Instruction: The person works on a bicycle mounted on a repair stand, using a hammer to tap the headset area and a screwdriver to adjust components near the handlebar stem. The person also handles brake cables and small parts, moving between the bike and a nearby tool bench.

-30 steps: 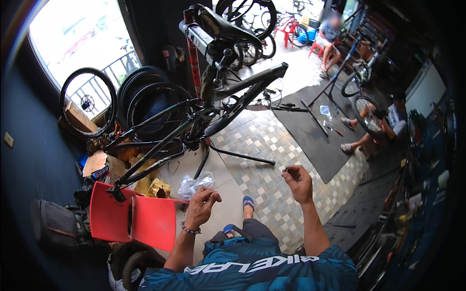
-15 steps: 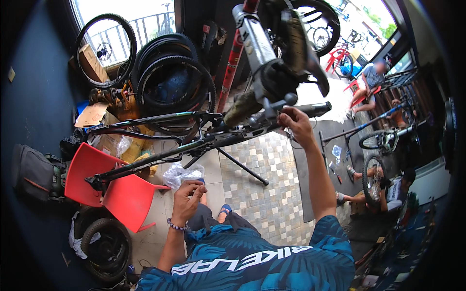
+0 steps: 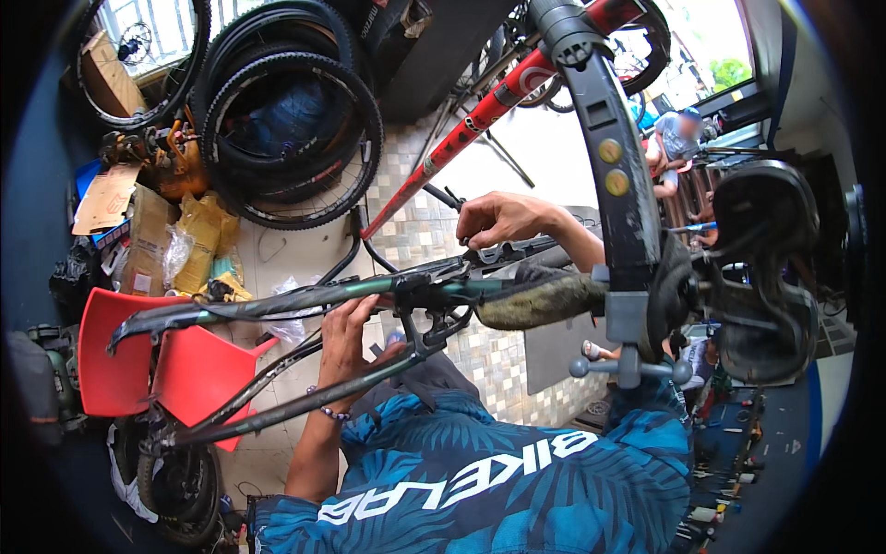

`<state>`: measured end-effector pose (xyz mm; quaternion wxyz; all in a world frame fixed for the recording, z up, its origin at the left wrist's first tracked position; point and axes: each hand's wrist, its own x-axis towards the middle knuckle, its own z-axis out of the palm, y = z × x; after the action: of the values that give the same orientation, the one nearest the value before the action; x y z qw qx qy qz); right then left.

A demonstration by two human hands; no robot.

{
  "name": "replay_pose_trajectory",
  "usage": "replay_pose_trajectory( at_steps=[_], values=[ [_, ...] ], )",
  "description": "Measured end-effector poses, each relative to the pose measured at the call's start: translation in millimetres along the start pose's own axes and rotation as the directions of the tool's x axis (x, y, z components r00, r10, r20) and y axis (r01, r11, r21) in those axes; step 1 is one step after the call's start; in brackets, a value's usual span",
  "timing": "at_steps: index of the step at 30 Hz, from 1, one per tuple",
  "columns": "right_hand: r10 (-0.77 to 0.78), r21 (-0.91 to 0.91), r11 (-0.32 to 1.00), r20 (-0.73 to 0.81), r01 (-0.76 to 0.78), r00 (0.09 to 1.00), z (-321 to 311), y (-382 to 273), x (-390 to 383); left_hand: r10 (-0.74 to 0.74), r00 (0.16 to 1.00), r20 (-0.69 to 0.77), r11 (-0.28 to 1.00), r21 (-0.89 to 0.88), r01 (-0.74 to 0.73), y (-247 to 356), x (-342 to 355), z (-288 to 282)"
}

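A dark green-black bicycle frame (image 3: pixel 235 310) hangs sideways in front of me from a black repair-stand clamp (image 3: pixel 618 189), near a grime-covered padded part (image 3: pixel 540 303). My left hand (image 3: pixel 343 346) is closed on the frame, fingertips on a tube beside its middle joint. My right hand (image 3: pixel 508 222) is closed with bent fingers just above the frame near that joint, thumb and forefinger at a small dark part that I cannot make out. A red tube (image 3: pixel 434 152) slants behind the frame.
Spare wheels and tyres (image 3: pixel 277 148) stand upper left. Cardboard and yellow wrapped parcels (image 3: pixel 198 240) lie below them. A red chair (image 3: pixel 198 369) is at lower left. Another person (image 3: pixel 678 143) sits upper right. Tools (image 3: pixel 729 462) line the lower right wall.
My view has moved closer over the frame. Both hands have risen to it: the left now grips a tube, and the right has shifted inward to the middle joint.
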<state>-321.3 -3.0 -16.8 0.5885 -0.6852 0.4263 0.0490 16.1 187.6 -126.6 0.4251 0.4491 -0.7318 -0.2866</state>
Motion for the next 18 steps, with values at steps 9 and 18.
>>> replay_pose_trajectory(
  at_steps=[9,18],
  values=[
    [0.001,0.009,1.0,0.249,-0.004,0.969,-8.0,18.8,25.0,-0.015,0.993,-0.115,0.995,-0.102,0.003,-20.9,30.2,35.4],
    [0.003,0.062,0.998,0.341,-0.026,0.94,-10.3,23.1,36.9,-0.13,0.97,-0.204,0.977,-0.191,0.091,-33.1,21.6,65.3]
  ],
)
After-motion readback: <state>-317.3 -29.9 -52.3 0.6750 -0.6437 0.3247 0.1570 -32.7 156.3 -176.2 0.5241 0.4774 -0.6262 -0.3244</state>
